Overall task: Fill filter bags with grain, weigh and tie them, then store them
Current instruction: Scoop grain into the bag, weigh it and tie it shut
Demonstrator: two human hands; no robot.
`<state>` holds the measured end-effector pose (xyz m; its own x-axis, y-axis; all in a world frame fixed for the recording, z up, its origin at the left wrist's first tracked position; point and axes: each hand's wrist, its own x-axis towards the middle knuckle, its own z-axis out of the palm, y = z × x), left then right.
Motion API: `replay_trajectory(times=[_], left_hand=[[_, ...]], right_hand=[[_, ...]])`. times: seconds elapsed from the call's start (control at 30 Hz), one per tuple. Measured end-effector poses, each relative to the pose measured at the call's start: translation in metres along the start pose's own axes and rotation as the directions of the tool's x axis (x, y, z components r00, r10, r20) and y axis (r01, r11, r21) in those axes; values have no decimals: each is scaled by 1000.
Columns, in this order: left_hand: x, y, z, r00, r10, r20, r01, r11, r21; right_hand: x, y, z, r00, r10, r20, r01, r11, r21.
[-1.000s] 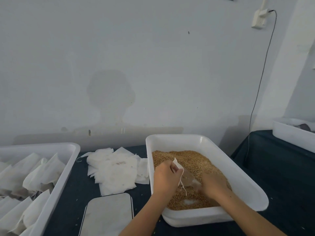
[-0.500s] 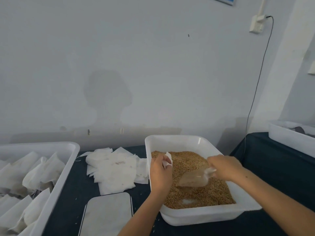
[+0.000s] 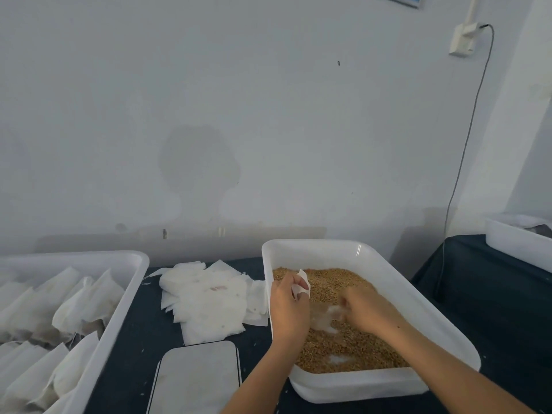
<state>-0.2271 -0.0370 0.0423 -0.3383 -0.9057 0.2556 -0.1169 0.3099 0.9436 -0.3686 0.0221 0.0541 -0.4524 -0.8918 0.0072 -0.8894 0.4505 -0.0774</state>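
A white tub (image 3: 388, 267) on the dark table holds brown grain (image 3: 337, 282). My left hand (image 3: 288, 306) hovers over the tub's left side and pinches a white filter bag (image 3: 301, 283) by its top. My right hand (image 3: 366, 307) is low over the grain and grips a clear plastic scoop (image 3: 327, 316), which is blurred and pushed into the grain toward the bag. A pile of flat empty filter bags (image 3: 209, 297) lies left of the tub.
A white bin (image 3: 125, 264) at the left holds several filled bags. A flat silver scale (image 3: 197, 380) sits at the front between bin and tub. Another white tub (image 3: 516, 243) stands on the table at far right. A cable (image 3: 466, 144) hangs down the wall.
My right hand lifted the scoop out of the grain toward the right, then came back down and left into the grain. My left hand with the bag stayed over the tub's left side.
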Motion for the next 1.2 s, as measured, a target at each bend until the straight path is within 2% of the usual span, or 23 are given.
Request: replay_trajectory(times=[0.2, 0.37, 0.47, 0.53, 0.63, 0.73, 0.83, 1.0, 1.2], left_hand=[[0, 0, -1, 1000, 10, 2, -11, 1000, 19], [3, -4, 1, 999, 29, -37, -28, 999, 23], [7, -5, 4, 995, 78, -70, -72, 994, 81], [9, -6, 7, 993, 117, 4, -115, 974, 197], [8, -8, 13, 971, 104, 214, -189, 884, 427], [9, -7, 16, 942, 59, 329, -231, 827, 512], [10, -5, 16, 931, 55, 360, -257, 800, 543], [8, -7, 17, 932, 97, 350, -278, 810, 516], [6, -11, 19, 918, 158, 364, -335, 802, 495]], right_hand=[[-1, 0, 18, 999, 38, 15, -40, 987, 154], [-23, 32, -1, 998, 64, -1, -62, 978, 197], [-43, 55, -23, 996, 93, -13, -88, 973, 216], [-59, 69, -40, 995, 99, -6, -95, 970, 224], [-82, 83, -60, 996, 88, 21, -90, 959, 267], [-98, 88, -71, 998, 47, 50, -61, 945, 321], [-106, 85, -74, 998, 3, 67, -25, 942, 336], [-110, 73, -74, 997, -13, 71, -9, 955, 296], [-106, 64, -82, 998, 56, 28, -59, 990, 127]])
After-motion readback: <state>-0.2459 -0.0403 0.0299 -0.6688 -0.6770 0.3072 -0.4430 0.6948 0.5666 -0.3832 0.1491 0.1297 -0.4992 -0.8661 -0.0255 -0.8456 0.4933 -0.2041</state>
